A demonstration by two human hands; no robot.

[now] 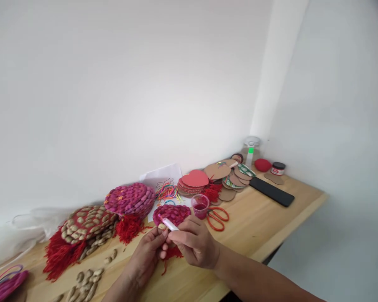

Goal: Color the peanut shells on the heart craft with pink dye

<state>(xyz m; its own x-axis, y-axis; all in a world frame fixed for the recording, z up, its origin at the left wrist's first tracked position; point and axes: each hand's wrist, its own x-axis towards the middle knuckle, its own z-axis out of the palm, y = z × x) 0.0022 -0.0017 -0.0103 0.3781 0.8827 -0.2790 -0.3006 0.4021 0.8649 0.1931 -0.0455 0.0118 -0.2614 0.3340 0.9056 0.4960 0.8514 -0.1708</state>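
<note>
My left hand (149, 251) pinches a pale peanut (161, 226) between thumb and fingers. Gripped in my right hand (197, 243) is a white paintbrush (170, 224), its magenta tip angled toward the peanut. Whether the tip touches the shell I cannot tell. Just beyond both hands lies a magenta peanut-covered piece (173, 213), partly hidden by them, with red yarn (174, 252) hanging from it. A clear plastic cup (200, 205) of magenta paint stands close behind my right hand.
Orange-handled scissors (219, 218) lie right of the cup. Loose peanuts (85, 283) and tasselled peanut pieces (88, 222) are at left. Behind are red card shapes (193, 179), coloured elastic bands (168, 191) and cardboard cutouts (219, 170). A black phone-like slab (272, 191) and a jar (277, 168) sit right.
</note>
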